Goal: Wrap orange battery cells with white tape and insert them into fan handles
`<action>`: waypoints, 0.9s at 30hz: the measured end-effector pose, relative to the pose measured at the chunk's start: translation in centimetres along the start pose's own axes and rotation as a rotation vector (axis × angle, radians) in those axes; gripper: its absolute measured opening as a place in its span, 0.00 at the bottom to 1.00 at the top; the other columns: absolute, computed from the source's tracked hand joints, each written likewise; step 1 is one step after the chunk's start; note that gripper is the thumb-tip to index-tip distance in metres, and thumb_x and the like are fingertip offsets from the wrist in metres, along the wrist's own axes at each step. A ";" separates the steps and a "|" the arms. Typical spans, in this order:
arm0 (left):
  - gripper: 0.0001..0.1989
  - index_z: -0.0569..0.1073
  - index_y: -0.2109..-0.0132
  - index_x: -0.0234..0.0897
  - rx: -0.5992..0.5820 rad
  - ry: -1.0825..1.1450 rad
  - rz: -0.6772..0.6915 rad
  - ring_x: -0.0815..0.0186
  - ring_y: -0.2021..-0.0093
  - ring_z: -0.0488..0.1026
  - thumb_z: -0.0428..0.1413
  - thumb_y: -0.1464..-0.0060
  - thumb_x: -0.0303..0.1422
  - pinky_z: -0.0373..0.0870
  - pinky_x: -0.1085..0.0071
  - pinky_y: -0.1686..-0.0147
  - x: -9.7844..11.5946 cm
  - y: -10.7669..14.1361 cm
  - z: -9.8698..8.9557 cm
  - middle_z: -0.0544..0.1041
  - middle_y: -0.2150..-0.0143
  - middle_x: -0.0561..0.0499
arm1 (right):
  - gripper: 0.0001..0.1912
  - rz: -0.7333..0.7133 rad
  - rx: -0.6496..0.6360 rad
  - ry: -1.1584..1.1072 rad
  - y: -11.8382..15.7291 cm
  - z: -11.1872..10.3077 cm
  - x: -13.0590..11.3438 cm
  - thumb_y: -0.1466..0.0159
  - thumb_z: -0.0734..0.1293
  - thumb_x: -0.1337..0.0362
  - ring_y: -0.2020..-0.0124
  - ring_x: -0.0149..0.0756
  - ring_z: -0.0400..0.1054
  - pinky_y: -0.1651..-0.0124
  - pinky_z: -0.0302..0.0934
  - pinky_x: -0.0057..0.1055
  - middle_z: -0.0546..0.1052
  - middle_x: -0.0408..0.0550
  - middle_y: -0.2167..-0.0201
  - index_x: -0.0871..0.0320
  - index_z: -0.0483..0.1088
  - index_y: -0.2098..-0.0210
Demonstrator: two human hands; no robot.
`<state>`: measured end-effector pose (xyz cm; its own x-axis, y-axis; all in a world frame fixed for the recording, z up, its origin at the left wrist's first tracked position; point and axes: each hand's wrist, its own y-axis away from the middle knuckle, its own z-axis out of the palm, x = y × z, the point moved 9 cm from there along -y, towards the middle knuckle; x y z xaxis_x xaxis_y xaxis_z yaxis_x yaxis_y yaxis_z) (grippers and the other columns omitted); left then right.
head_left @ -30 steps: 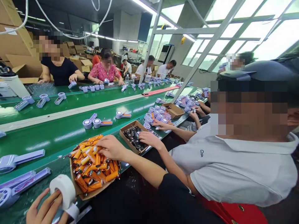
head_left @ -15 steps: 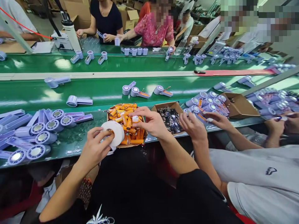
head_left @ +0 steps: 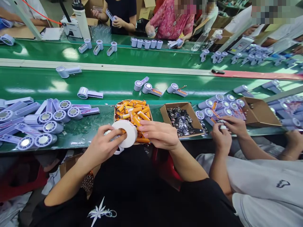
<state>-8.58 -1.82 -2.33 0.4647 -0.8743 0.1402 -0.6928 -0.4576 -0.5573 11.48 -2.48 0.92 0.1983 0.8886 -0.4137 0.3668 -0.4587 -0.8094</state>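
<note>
A white tape roll (head_left: 131,134) is gripped by my left hand (head_left: 105,143), whose fingers reach into its hole. My right hand (head_left: 162,134) is just right of the roll, over the front of a box of orange batteries (head_left: 132,108). Its fingers are pressed together at an orange battery by the roll's edge; the fingertips partly hide it. To the right stands a cardboard box (head_left: 167,118) holding small dark circuit boards (head_left: 181,118). Purple fan bodies (head_left: 50,127) are piled at the left of the bench.
Across the green belt (head_left: 113,74) lie single purple fans (head_left: 82,92). A co-worker's hands (head_left: 222,134) work at the right, near more fans and an open cardboard box (head_left: 258,113). Other people sit on the far side.
The view has shifted, so the belt and boxes appear further right. My right hand has lowered from over the batteries to beside the tape roll, and its fingers have closed.
</note>
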 end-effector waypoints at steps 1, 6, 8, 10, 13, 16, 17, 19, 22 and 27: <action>0.19 0.82 0.42 0.41 -0.002 -0.002 0.002 0.54 0.45 0.70 0.60 0.36 0.20 0.71 0.59 0.42 0.0 0.0 0.0 0.86 0.49 0.47 | 0.24 -0.034 0.004 0.012 0.0 0.0 -0.4 0.31 0.74 0.75 0.40 0.46 0.82 0.38 0.81 0.42 0.88 0.47 0.46 0.47 0.80 0.41; 0.21 0.82 0.40 0.43 -0.020 0.015 -0.035 0.55 0.45 0.70 0.61 0.36 0.21 0.71 0.59 0.42 -0.2 0.2 0.6 0.85 0.48 0.46 | 0.17 -0.130 -0.003 0.114 1.0 0.7 -1.2 0.28 0.71 0.73 0.42 0.45 0.83 0.43 0.83 0.40 0.89 0.50 0.50 0.50 0.81 0.44; 0.21 0.82 0.40 0.43 -0.045 0.011 -0.056 0.54 0.46 0.71 0.61 0.36 0.22 0.71 0.58 0.43 -0.3 0.3 1.1 0.85 0.47 0.46 | 0.14 -0.119 -0.029 0.141 2.1 1.6 -0.8 0.28 0.71 0.72 0.42 0.45 0.83 0.44 0.84 0.40 0.89 0.50 0.50 0.50 0.81 0.46; 0.20 0.81 0.40 0.42 -0.060 -0.006 -0.062 0.54 0.47 0.71 0.61 0.36 0.22 0.71 0.59 0.44 -0.3 0.2 1.5 0.85 0.47 0.46 | 0.13 -0.085 -0.039 0.135 3.4 2.4 -0.1 0.29 0.72 0.71 0.41 0.46 0.83 0.42 0.83 0.42 0.89 0.50 0.51 0.49 0.82 0.48; 0.19 0.82 0.41 0.41 -0.021 -0.043 -0.035 0.55 0.50 0.71 0.61 0.36 0.22 0.70 0.61 0.46 0.0 0.2 1.2 0.85 0.47 0.47 | 0.10 0.048 0.094 0.104 4.9 2.0 1.0 0.29 0.71 0.67 0.40 0.48 0.83 0.39 0.81 0.49 0.89 0.51 0.52 0.47 0.81 0.52; 0.17 0.82 0.42 0.42 0.051 -0.121 0.034 0.56 0.51 0.72 0.60 0.34 0.24 0.68 0.61 0.45 -0.3 0.9 0.6 0.86 0.49 0.48 | 0.15 0.403 0.243 0.011 5.4 0.8 3.4 0.27 0.71 0.55 0.37 0.50 0.80 0.37 0.77 0.53 0.85 0.58 0.43 0.49 0.78 0.44; 0.17 0.82 0.42 0.43 0.072 -0.158 0.079 0.56 0.51 0.74 0.60 0.34 0.24 0.68 0.61 0.45 -0.5 1.2 0.5 0.86 0.49 0.48 | 0.23 0.549 0.210 -0.072 5.3 1.1 4.5 0.29 0.72 0.50 0.37 0.50 0.79 0.37 0.77 0.51 0.83 0.60 0.39 0.51 0.76 0.39; 0.20 0.82 0.39 0.44 0.100 -0.234 0.203 0.56 0.50 0.76 0.58 0.34 0.25 0.68 0.59 0.44 -1.1 1.7 1.0 0.86 0.46 0.49 | 0.37 0.780 0.046 -0.261 4.5 2.3 5.8 0.35 0.77 0.42 0.40 0.50 0.80 0.41 0.77 0.44 0.82 0.61 0.38 0.55 0.73 0.33; 0.30 0.79 0.33 0.45 0.096 -0.284 0.353 0.54 0.48 0.79 0.54 0.38 0.22 0.68 0.55 0.44 -2.1 1.9 2.0 0.85 0.40 0.48 | 0.33 0.917 -0.198 -0.335 2.4 2.4 5.9 0.40 0.79 0.38 0.52 0.43 0.81 0.49 0.75 0.33 0.86 0.51 0.53 0.57 0.79 0.48; 0.43 0.66 0.22 0.45 0.045 -0.244 0.351 0.54 0.46 0.80 0.51 0.43 0.19 0.70 0.54 0.46 -2.1 1.1 2.9 0.83 0.37 0.45 | 0.30 0.929 -0.185 -0.232 0.9 0.8 6.0 0.44 0.83 0.41 0.72 0.28 0.65 0.61 0.66 0.27 0.71 0.35 0.78 0.56 0.67 0.72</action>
<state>-8.70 -0.01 -5.59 0.3255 -0.9094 -0.2587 -0.8098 -0.1269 -0.5728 12.25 2.48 -2.64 0.3041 0.1432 -0.9418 0.2956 -0.9540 -0.0497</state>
